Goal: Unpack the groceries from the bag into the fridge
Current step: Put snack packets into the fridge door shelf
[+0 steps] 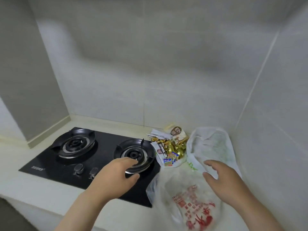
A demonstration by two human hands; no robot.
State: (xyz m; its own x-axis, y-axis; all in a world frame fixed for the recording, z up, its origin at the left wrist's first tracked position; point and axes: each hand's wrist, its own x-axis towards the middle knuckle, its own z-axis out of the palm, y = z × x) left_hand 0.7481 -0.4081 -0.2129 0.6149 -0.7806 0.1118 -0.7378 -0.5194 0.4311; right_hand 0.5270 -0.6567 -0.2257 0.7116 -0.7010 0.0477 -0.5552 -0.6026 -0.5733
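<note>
head view: I am looking down on a pale counter (50, 195) in a tiled corner.
left hand (116, 174): I see it wide, with the fingers relaxed and slightly spread and nothing in it. It is palm down over the front rim of the right burner (133, 154). I cannot tell whether it touches the metal.
right hand (221, 179): also wide, with the fingers loosely bent, the thumb set apart and nothing gripped. It hangs where the two bags meet, and I cannot tell whether the fingertips touch the plastic.
red-print bag (191, 205): thin whitish plastic with red lettering, lying on the counter at lower right. Its left edge laps over the hob's near right corner.
green-print bag (211, 144): white and crumpled, standing in the corner behind the right hand and touching the red-print bag.
groceries (171, 147): a small heap between the right burner and the green-print bag, outside both bags as far as I can see.
heap, in detail: gold sweets (176, 147) in the middle, blue-and-yellow packs (169, 160) in front, a white packet (159, 150) on the left and a brown-label pouch (177, 134) at the back.
hob (103, 142): black glass set into the counter. The left burner (75, 144) is well apart from both hands.
knobs (79, 169): two near the hob's front edge, just left of the left hand.
wall (166, 64): pale tiles behind and to the right.
</note>
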